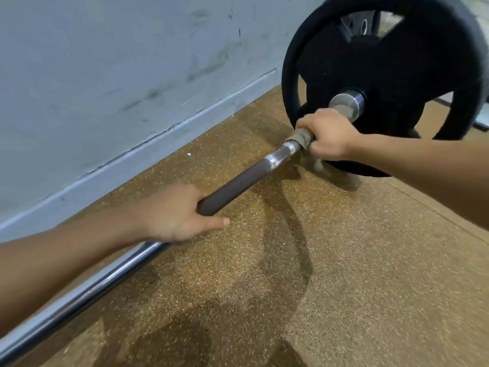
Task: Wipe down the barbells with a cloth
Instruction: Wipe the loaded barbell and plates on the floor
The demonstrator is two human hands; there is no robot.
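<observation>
The bar [238, 181] runs low over the floor [344, 260] beside the wall [105, 75], its plate [383, 75] on the ground. The right hand [326, 133] grips the cloth [299, 139] wrapped round the bar near the plate. The left hand [177, 215] holds the bar mid-shaft, thumb out. The bar looks heavy and stiff and should stay put; the soft cloth wants a firm wrap-around squeeze to slide over the knurling.

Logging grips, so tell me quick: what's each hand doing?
Left hand: grips the barbell shaft, thumb out.
Right hand: grips the cloth wrapped round the shaft.
</observation>
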